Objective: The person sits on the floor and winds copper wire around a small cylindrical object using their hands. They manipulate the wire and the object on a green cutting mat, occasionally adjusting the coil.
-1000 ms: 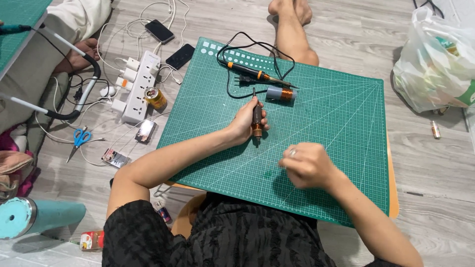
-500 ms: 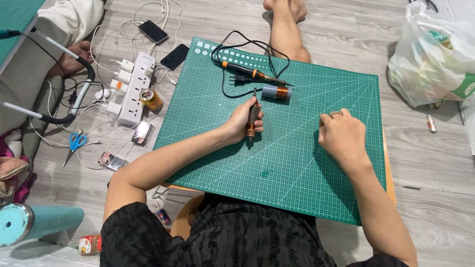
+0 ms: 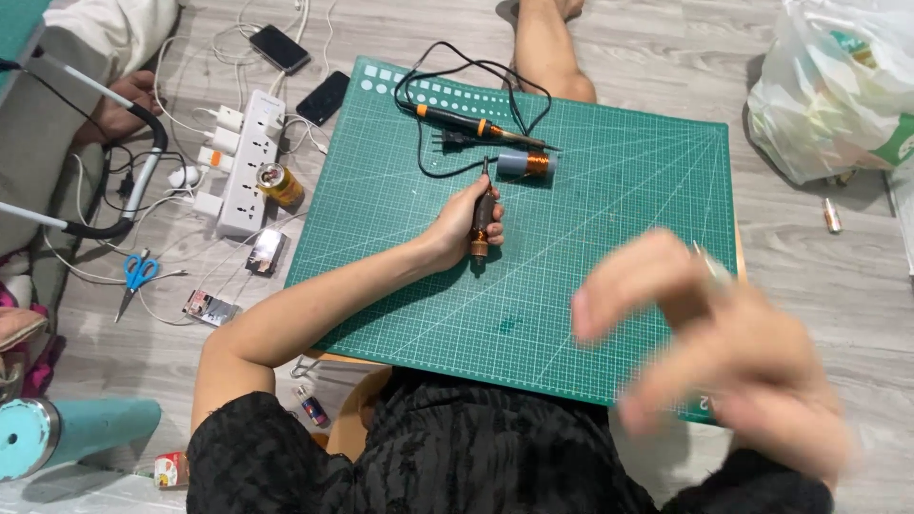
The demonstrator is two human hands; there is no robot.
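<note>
My left hand [image 3: 459, 225] rests on the green cutting mat [image 3: 609, 238] and grips a small copper-wound motor rotor [image 3: 482, 221] with its shaft pointing away from me. A spool of copper wire [image 3: 526, 166] lies just beyond it, touching the tip of a black and orange soldering iron [image 3: 471, 123] with its coiled black cord. My right hand [image 3: 709, 352] is raised close to the camera, blurred, fingers spread, a ring on one finger, nothing in it.
A white power strip [image 3: 246, 162] with plugged adapters, two phones [image 3: 303, 69], a solder tin [image 3: 280, 184], blue scissors [image 3: 134, 279] and small parts lie on the wooden floor at left. A white plastic bag [image 3: 838, 86] sits top right. Another person's hand [image 3: 119, 105] is at far left.
My right hand has lifted off the mat, moving right and up toward the camera until it blurs. My left hand has stayed on the rotor.
</note>
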